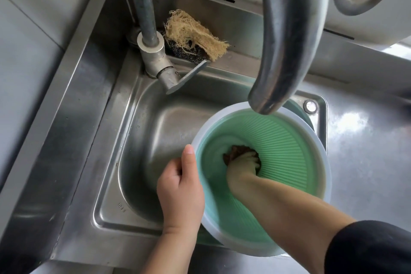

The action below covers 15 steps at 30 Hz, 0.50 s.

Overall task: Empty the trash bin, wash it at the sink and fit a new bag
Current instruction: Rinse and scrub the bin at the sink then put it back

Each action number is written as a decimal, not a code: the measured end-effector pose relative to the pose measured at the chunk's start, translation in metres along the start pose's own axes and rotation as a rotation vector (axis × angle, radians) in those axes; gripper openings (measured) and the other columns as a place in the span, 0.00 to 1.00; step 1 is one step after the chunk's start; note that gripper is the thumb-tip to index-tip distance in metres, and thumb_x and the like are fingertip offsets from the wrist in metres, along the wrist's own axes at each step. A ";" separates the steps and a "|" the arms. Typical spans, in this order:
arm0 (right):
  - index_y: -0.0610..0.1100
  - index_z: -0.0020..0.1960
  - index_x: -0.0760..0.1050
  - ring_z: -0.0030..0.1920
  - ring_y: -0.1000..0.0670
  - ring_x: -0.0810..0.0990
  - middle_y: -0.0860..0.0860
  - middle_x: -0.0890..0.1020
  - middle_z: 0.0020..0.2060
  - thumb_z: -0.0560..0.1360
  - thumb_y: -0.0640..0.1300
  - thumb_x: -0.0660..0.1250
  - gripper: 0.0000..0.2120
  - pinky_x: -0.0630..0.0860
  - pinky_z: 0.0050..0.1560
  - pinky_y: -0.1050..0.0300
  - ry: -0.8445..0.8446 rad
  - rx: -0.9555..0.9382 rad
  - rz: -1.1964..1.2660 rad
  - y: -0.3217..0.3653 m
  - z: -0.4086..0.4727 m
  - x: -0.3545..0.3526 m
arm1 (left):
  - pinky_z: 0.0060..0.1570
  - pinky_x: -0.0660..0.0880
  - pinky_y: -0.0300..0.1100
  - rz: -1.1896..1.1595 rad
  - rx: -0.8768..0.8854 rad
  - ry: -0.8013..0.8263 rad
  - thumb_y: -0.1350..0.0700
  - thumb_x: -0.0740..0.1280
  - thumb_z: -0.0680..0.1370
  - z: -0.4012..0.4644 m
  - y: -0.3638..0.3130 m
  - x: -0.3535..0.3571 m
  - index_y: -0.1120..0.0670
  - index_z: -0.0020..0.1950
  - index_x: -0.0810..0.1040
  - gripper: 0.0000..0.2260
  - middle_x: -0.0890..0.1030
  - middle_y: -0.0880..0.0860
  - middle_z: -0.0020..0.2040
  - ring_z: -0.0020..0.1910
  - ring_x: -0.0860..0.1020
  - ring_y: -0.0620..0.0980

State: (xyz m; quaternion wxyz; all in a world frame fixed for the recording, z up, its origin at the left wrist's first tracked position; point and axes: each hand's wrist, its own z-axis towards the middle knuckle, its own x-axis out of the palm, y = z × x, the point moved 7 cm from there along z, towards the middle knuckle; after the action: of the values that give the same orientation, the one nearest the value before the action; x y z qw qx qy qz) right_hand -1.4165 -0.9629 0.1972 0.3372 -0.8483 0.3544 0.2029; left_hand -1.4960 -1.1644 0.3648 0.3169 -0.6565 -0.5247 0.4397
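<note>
We see the trash bin (289,140) in the sink (155,129) at four o'clock, under the spout (278,73). Left hand (180,187) grips its nine o'clock rim; right hand (242,169) inside clutches a brown scrubber (235,151).

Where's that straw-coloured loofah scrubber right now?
In the head view, the loofah scrubber lies on the sink's back ledge, upper left, just right of the tap's upright pipe.

Left hand (180,187) grips the bin (289,147) rim; right hand (242,167) reaches deep inside, clutching a scrubber (235,151).
</note>
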 end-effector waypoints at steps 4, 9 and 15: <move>0.45 0.81 0.43 0.76 0.34 0.56 0.40 0.51 0.79 0.82 0.57 0.52 0.34 0.62 0.69 0.35 0.164 -0.093 -0.061 -0.005 -0.015 0.027 | 0.27 0.64 0.36 0.059 0.060 0.077 0.44 0.63 0.81 -0.008 -0.005 0.016 0.48 0.28 0.70 0.22 0.69 0.46 0.22 0.26 0.64 0.45; 0.45 0.45 0.73 0.38 0.43 0.83 0.44 0.79 0.34 0.74 0.49 0.62 0.07 0.73 0.47 0.49 0.598 -0.366 0.111 0.019 -0.057 0.040 | 0.29 0.66 0.36 0.065 0.034 0.089 0.42 0.62 0.81 -0.008 -0.003 0.022 0.54 0.28 0.69 0.25 0.72 0.46 0.23 0.26 0.67 0.44; 0.44 0.37 0.69 0.21 0.50 0.67 0.46 0.69 0.23 0.72 0.43 0.53 0.08 0.69 0.29 0.58 0.815 -0.131 0.751 0.025 -0.069 0.024 | 0.33 0.71 0.44 0.073 0.015 0.121 0.32 0.58 0.75 -0.005 0.000 0.023 0.51 0.36 0.75 0.24 0.76 0.47 0.27 0.27 0.69 0.43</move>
State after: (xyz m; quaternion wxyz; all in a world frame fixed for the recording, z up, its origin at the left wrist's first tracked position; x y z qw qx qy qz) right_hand -1.4116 -1.0362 0.2198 0.0239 -0.6927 0.7207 -0.0134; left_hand -1.4895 -1.1422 0.3613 0.3367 -0.6981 -0.4769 0.4146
